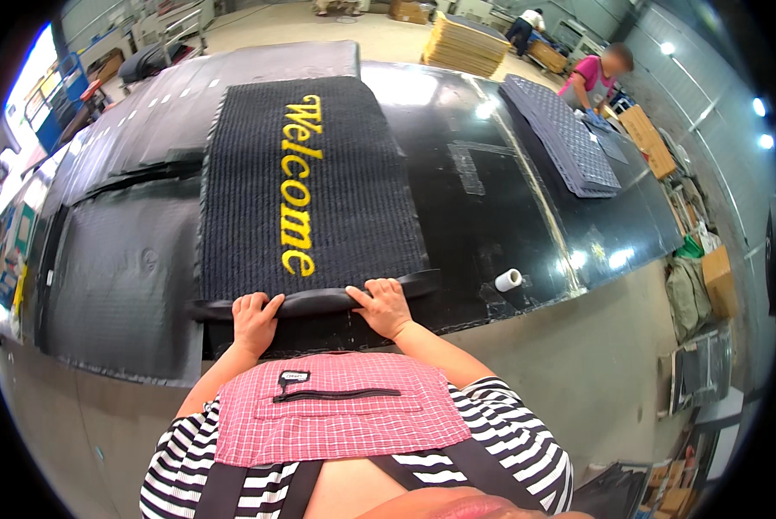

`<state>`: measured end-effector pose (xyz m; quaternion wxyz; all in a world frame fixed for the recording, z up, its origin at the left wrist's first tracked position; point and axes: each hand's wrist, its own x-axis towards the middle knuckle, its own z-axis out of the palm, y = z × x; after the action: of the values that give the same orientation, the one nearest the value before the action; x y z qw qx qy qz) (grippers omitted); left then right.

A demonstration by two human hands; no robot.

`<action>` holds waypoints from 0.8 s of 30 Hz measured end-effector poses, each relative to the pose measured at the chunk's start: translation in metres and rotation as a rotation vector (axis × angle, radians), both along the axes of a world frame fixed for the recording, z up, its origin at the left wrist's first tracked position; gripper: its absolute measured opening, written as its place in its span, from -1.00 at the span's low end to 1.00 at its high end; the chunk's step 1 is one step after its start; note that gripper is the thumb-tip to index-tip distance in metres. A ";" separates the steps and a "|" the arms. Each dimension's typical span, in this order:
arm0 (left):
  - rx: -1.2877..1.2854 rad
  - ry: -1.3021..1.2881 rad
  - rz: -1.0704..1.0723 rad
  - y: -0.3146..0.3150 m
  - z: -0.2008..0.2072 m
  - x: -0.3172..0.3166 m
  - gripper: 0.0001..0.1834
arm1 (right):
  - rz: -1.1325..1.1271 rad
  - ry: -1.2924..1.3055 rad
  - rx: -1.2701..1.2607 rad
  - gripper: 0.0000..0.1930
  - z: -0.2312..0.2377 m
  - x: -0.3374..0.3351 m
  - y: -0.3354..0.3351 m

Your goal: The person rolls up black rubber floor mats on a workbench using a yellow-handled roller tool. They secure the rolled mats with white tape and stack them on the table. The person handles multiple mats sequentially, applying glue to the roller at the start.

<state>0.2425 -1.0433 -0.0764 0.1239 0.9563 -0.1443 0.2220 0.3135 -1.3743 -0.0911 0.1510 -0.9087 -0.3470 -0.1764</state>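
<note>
A dark ribbed doormat (pixel 353 182) with yellow lettering lies flat on the black worktable in front of me. Its near edge is turned up into a smooth black roll (pixel 314 302). On the left part of that roll, my left hand (pixel 256 318) is closed, thumb toward the middle. My right hand (pixel 383 307) grips the same roll farther right, its fingers bent over the top. The undersides of both hands are hidden. Right of the mat, a small white roll (pixel 508 280) lies near the table's front edge.
Black sheets (pixel 115 277) cover the table's left side. A stack of grey textured mats (pixel 561 134) lies at the right, where a co-worker in pink (pixel 585 80) handles something. Beyond the table stands a yellowish stack (pixel 464 45). Cardboard boxes (pixel 719 281) line the right wall.
</note>
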 end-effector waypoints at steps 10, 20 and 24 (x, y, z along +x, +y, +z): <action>-0.054 0.017 -0.139 0.009 0.008 -0.049 -0.37 | 0.113 0.131 -0.277 -0.47 0.029 -0.020 0.044; -2.241 0.714 0.325 0.013 0.027 -0.067 -0.39 | 0.174 -0.127 -0.026 -0.98 0.106 0.012 0.049; -2.270 0.424 0.400 0.014 0.087 -0.013 -0.59 | 0.205 -0.112 -0.059 -0.94 0.106 0.006 0.046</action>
<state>0.2298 -1.0296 0.0101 0.8907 0.3208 0.3133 0.0751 0.3193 -1.3281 0.0146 0.1217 -0.8612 -0.4511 -0.2002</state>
